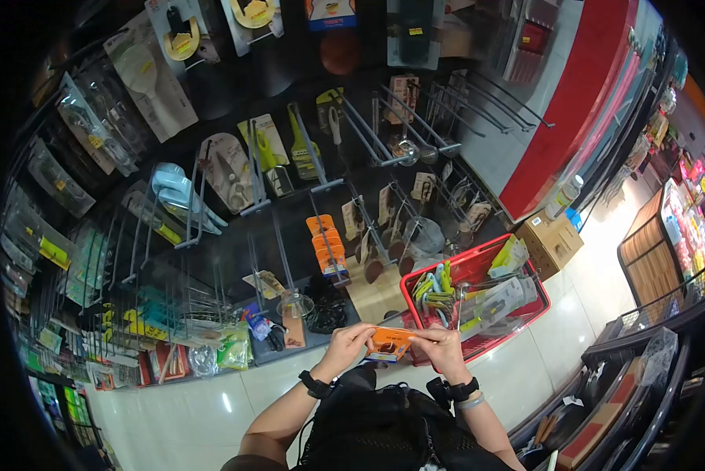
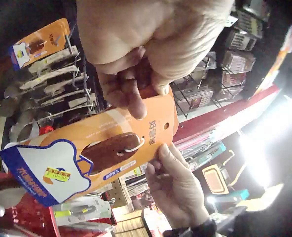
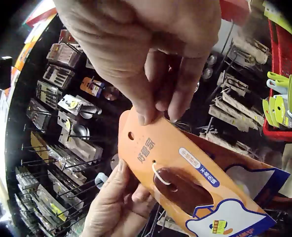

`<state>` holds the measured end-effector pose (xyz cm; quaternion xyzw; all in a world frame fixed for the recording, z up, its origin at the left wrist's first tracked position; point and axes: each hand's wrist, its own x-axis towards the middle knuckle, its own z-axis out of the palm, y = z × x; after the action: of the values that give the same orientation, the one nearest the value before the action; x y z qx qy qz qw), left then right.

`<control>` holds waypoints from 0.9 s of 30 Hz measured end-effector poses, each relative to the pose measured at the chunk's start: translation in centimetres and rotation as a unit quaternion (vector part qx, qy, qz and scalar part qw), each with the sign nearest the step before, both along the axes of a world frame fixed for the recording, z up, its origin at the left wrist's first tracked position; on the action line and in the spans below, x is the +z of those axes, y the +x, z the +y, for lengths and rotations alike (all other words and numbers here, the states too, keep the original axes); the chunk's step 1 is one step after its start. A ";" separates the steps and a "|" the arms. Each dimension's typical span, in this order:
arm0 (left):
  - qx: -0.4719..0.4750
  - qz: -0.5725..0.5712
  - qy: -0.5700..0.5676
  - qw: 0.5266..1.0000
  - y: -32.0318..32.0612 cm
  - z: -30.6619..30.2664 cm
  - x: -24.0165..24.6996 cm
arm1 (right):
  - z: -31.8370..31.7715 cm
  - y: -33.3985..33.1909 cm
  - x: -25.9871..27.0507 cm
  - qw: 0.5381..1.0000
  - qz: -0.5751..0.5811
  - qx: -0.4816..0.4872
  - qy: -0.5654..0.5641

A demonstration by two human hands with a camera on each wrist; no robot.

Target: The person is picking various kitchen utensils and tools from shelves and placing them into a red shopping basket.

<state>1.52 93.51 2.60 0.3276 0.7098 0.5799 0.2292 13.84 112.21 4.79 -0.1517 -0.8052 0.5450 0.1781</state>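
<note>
In the head view both hands are in front of the body, with orange carded packages (image 1: 389, 344) between them. My left hand (image 1: 343, 351) pinches the cards at one edge; my right hand (image 1: 444, 350) pinches the other side, near the hanging hole. The front card (image 3: 151, 148) shows a brown wooden handle (image 3: 183, 187) with a white cord loop, a white-and-blue label and a yellow price sticker. A second orange card (image 3: 230, 155) fans out behind it in the right wrist view. The tool's head is hidden by the label.
A red shopping basket (image 1: 548, 302) with green-handled tools and clear packs stands at the right, beside a cardboard box (image 1: 551, 242). Ahead, a black rack with long metal hooks holds carded kitchen tools, including similar orange cards (image 1: 326, 245). Another shelf (image 1: 604, 408) is at lower right.
</note>
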 end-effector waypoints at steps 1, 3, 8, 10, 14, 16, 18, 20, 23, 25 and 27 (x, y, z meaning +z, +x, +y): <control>-0.002 -0.031 0.018 0.999 0.3 0.0 -0.3 | 0.1 0.1 0.0 1.000 -0.009 -0.008 0.014; -0.005 -0.061 0.036 0.997 0.4 0.2 -0.7 | 0.1 0.0 0.0 0.999 -0.017 -0.017 0.028; 0.097 -0.003 0.022 0.995 -1.2 0.5 -3.7 | -0.4 0.5 -2.4 0.993 -0.019 -0.079 -0.083; 0.133 -0.022 0.013 0.991 -2.8 0.2 -6.2 | 0.3 0.8 -1.2 0.997 -0.012 -0.068 -0.043; 0.217 -0.055 0.001 0.975 -6.5 -0.4 -11.2 | 0.9 1.1 0.3 0.999 -0.002 -0.046 0.002; 0.255 -0.056 0.008 0.965 -8.1 -0.3 -12.1 | 0.9 1.2 0.4 0.999 -0.011 -0.044 -0.010; 0.263 -0.025 0.005 0.965 -9.6 0.2 -12.3 | 0.9 1.4 0.2 0.999 -0.012 -0.033 -0.019; 0.264 -0.019 0.007 0.964 -10.7 0.5 -12.3 | 0.8 1.5 0.0 0.999 -0.018 -0.033 -0.011; 0.282 -0.022 -0.019 0.959 -11.8 0.6 -12.2 | 0.6 1.5 0.3 0.999 -0.028 -0.034 -0.010; 0.291 -0.039 0.020 0.956 -12.4 0.6 -12.8 | 0.6 1.5 0.2 0.999 -0.032 -0.036 -0.016; 0.302 -0.021 0.013 0.953 -12.8 0.7 -13.6 | 0.7 1.6 -0.2 0.998 -0.019 -0.042 -0.033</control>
<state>-11.31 94.25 -10.96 0.0888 0.7633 0.6377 0.0540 15.44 112.92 4.56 -0.2020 -0.7830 0.5599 0.1805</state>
